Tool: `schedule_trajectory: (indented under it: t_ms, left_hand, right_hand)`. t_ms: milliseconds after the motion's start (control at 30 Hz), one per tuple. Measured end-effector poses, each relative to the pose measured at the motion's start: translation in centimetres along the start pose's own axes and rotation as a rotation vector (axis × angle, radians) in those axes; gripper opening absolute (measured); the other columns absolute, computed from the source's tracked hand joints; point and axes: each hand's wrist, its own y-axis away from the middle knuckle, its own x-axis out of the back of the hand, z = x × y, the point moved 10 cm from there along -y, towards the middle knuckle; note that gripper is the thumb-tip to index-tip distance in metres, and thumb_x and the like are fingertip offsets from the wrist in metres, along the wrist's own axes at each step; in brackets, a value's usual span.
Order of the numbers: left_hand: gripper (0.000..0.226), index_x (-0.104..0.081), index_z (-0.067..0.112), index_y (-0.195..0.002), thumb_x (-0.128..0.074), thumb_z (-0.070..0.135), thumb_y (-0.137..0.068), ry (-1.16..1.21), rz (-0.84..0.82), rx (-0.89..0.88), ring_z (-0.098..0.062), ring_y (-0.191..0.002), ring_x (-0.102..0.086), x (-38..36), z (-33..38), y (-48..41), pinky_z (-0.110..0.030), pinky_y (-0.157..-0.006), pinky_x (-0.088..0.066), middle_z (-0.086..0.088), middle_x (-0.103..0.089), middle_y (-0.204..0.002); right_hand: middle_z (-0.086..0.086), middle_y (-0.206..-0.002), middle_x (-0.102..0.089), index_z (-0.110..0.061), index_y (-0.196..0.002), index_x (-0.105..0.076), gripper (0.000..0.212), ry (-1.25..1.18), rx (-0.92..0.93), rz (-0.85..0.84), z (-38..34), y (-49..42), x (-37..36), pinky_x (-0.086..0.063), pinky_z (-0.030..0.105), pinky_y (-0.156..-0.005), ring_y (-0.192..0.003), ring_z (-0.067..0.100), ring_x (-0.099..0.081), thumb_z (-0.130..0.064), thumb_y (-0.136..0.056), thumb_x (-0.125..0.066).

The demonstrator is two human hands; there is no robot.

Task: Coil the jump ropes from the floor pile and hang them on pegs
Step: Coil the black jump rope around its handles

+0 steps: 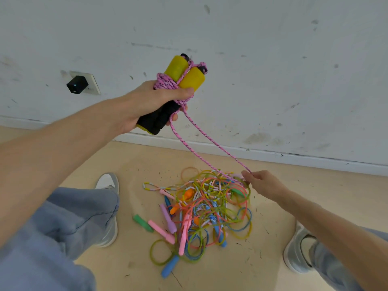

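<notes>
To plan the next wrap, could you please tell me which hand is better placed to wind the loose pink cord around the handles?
Probably the right hand: it pinches the loose pink cord, while the left hand grips the handles.

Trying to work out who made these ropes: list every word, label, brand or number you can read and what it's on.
No text here can be read.
Blue handle in the floor pile: a pale mark, too blurred to read.
Yellow and black handles in the left hand: no print visible.
Black plug on the wall: no lettering visible.
</notes>
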Motion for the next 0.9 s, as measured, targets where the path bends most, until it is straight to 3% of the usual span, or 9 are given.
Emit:
schedule_trajectory:
  t_ms: [100,200,267,367,433,500,600,733,900]
  left_hand:
    - [0.045,-0.072,0.020,-0.106,-0.085,0.051,-0.077,0.068,-0.062,0.000,-0.018,-0.066,-0.065,-0.8,0.4,0.2,-0.030,-0.066,-0.056,-0.013,-0.075,-0.101]
    - [0.023,-0.071,0.024,-0.093,-0.077,0.045,-0.089,0.231,-0.148,-0.031,-0.014,-0.063,-0.063,-2.3,1.6,0.6,-0.025,-0.056,-0.052,0.002,-0.069,-0.080]
    - [0.023,-0.069,0.022,-0.092,-0.075,0.044,-0.090,0.332,-0.196,-0.068,-0.016,-0.065,-0.062,-3.4,2.4,0.9,-0.029,-0.064,-0.055,0.002,-0.060,-0.077]
    - [0.024,-0.071,0.018,-0.093,-0.076,0.042,-0.090,0.457,-0.260,-0.105,-0.019,-0.063,-0.061,-4.7,3.3,1.3,-0.044,-0.083,-0.059,-0.002,-0.055,-0.073]
    - [0.031,-0.070,0.016,-0.096,-0.078,0.044,-0.087,0.463,-0.260,-0.088,-0.020,-0.062,-0.061,-5.0,3.4,1.1,-0.041,-0.075,-0.059,-0.004,-0.055,-0.074]
    - [0.040,-0.068,0.012,-0.098,-0.079,0.048,-0.085,0.457,-0.251,-0.025,-0.020,-0.059,-0.062,-4.9,3.0,0.8,-0.035,-0.063,-0.057,-0.007,-0.056,-0.074]
    - [0.041,-0.066,0.014,-0.105,-0.079,0.048,-0.085,0.394,-0.259,0.007,-0.018,-0.060,-0.062,-4.2,2.4,0.9,-0.030,-0.060,-0.055,-0.004,-0.058,-0.079]
    - [0.038,-0.063,0.015,-0.102,-0.078,0.046,-0.086,0.201,-0.269,0.148,-0.015,-0.058,-0.060,-3.4,-0.3,1.5,-0.026,-0.055,-0.053,-0.003,-0.058,-0.082]
    - [0.032,-0.062,0.019,-0.090,-0.076,0.047,-0.086,0.151,-0.273,0.226,-0.014,-0.058,-0.060,-2.8,-1.9,1.3,-0.024,-0.051,-0.050,0.000,-0.059,-0.076]
  right_hand:
    - [0.013,-0.101,-0.077,-0.021,-0.086,-0.081,0.043,-0.125,0.033,-0.044,-1.0,0.1,-0.7,-0.053,0.044,-0.094,-0.092,0.025,-0.067,-0.053,-0.102,-0.056]
    - [0.008,-0.083,-0.076,-0.025,-0.077,-0.078,0.047,0.195,0.146,0.059,-2.6,0.3,0.3,-0.057,0.041,-0.082,-0.082,0.029,-0.071,-0.058,-0.100,-0.055]
    - [0.004,-0.066,-0.070,-0.023,-0.069,-0.076,0.049,0.298,0.181,0.184,-3.7,0.5,1.5,-0.055,0.038,-0.071,-0.071,0.026,-0.068,-0.060,-0.096,-0.059]
    - [-0.009,-0.049,-0.060,-0.027,-0.062,-0.079,0.044,-0.037,0.124,0.100,-3.9,0.4,0.6,-0.048,0.031,-0.063,-0.056,0.010,-0.057,-0.058,-0.092,-0.069]
    - [-0.015,-0.068,-0.074,-0.023,-0.068,-0.083,0.038,-0.295,0.062,-0.020,-4.2,0.5,-1.0,-0.054,0.029,-0.078,-0.075,0.004,-0.066,-0.052,-0.091,-0.073]
    - [0.000,-0.096,-0.081,-0.012,-0.081,-0.084,0.033,-0.502,0.016,-0.094,-4.1,0.5,-1.8,-0.058,0.034,-0.093,-0.093,0.016,-0.072,-0.041,-0.093,-0.074]
    - [0.010,-0.098,-0.078,0.000,-0.098,-0.075,0.043,-0.712,-0.023,-0.200,-4.2,0.9,-2.7,-0.062,0.031,-0.075,-0.083,0.020,-0.075,-0.041,-0.102,-0.062]
    - [-0.001,-0.070,-0.069,-0.015,-0.088,-0.064,0.052,-0.413,-0.081,-0.124,-3.0,0.5,-2.6,-0.047,0.027,-0.067,-0.055,0.014,-0.060,-0.063,-0.101,-0.047]
    - [-0.003,-0.069,-0.067,-0.018,-0.108,-0.070,0.049,-0.182,0.002,-0.293,-3.8,0.5,-3.7,-0.043,0.024,-0.055,-0.055,0.012,-0.053,-0.053,-0.076,-0.086]
